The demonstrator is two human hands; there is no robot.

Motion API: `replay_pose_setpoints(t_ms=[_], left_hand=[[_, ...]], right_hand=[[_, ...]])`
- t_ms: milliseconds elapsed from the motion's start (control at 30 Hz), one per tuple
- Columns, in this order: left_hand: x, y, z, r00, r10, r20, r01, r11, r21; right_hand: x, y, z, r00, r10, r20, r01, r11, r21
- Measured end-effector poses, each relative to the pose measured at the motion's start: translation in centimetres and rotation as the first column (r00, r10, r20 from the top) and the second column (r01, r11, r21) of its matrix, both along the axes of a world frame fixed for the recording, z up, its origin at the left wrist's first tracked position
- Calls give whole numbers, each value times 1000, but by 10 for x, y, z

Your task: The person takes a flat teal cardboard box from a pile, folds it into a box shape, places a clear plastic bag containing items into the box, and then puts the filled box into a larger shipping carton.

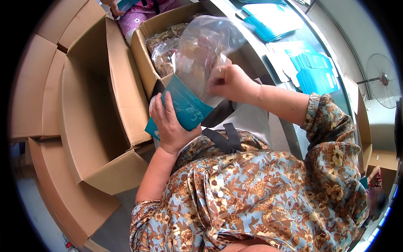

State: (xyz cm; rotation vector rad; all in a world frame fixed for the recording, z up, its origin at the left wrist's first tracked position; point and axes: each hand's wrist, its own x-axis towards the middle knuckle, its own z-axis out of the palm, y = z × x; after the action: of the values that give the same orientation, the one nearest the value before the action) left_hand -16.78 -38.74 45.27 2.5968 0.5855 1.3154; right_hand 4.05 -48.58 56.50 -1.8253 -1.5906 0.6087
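A teal printed carton box point(191, 105) is tilted in front of me, its open end facing up and away. My left hand point(170, 126) is wrapped round its near side, fingers along the teal face. At the box's mouth, my right hand point(235, 83) is closed in a fist on a clear plastic bag point(199, 52) with reddish-brown contents. Part of the bag rises above the mouth. My right fingertips are slightly blurred. Just beyond, a brown cardboard box point(145, 56) holds several similar bags point(167, 52) with brown contents.
A large open cardboard box point(90, 109) stands at the left, with more cardboard point(67, 189) around it. On the metal table point(256, 40) at the right lie stacks of flat teal cartons point(312, 71). A fan point(383, 79) is farther right. Another person's hand point(112, 6) shows at the top left.
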Motion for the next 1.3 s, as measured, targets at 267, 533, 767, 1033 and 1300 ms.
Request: replay_pose_setpoints(t_ms=[267,533,767,1033,1300], left_hand=[[-8,-11,3,999,18,45,-17,999,-39],[-7,-16,-4,1000,10,24,-12,996,94],[-4,-23,-13,1000,28,-7,-26,991,134],[-8,-19,-7,1000,6,-20,-4,993,114],[-3,-19,-8,991,-135,-1,135,985,105]], right_hand=[[48,-43,51,919,186,-347,-286,920,-267],[64,-42,92,806,18,-591,-23,1000,-2],[22,-23,73,948,-42,314,89,987,-136],[18,1,32,996,27,-83,-59,908,-415],[21,14,-5,822,512,249,-420,841,-342]])
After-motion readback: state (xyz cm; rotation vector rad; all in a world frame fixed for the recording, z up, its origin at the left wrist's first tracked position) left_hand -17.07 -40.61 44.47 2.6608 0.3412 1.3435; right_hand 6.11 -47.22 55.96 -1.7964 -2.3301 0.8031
